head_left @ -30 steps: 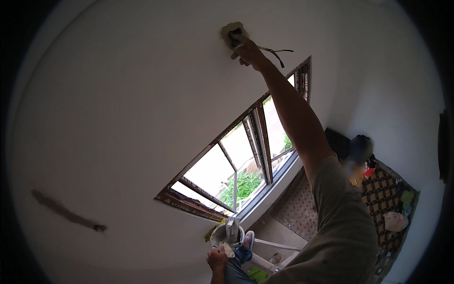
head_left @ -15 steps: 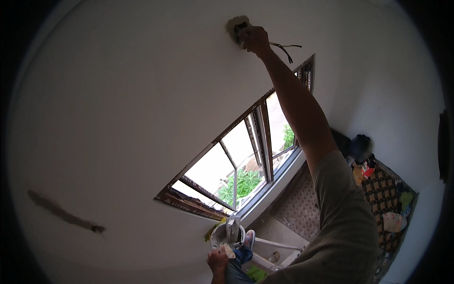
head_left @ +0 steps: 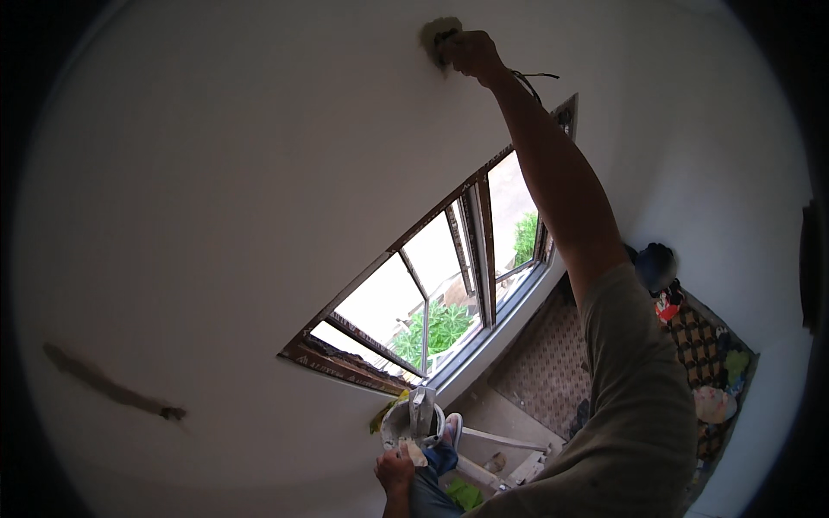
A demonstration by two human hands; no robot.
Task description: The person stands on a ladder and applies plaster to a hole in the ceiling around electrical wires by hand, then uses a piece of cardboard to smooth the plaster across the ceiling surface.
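High on the white wall, my right hand (head_left: 473, 53) is raised against a damp-looking grey-beige patch (head_left: 440, 30) around a dark opening. Its fingers are closed at the opening, and whatever they grip is hidden there. Dark loose wires (head_left: 540, 76) stick out beside the wrist. Low in the picture, my left hand (head_left: 395, 470) grips a pale, flat, cream-coloured piece (head_left: 414, 452) in front of a bucket (head_left: 437, 436). A whitish-grey upright piece (head_left: 420, 409) stands at the bucket.
An open brown-framed window (head_left: 401, 250) runs below my raised arm. A smeared grey-brown strip (head_left: 108, 380) marks the wall at left. Below are white ladder-like bars (head_left: 505, 441), a patterned mat (head_left: 544, 371), and at right a dark round object (head_left: 656, 266) and a pale bundle (head_left: 715, 404).
My right hand has shifted slightly right and up across the patch, its forearm now covering part of the wires. My left hand keeps its hold, and the whole view has tilted a little.
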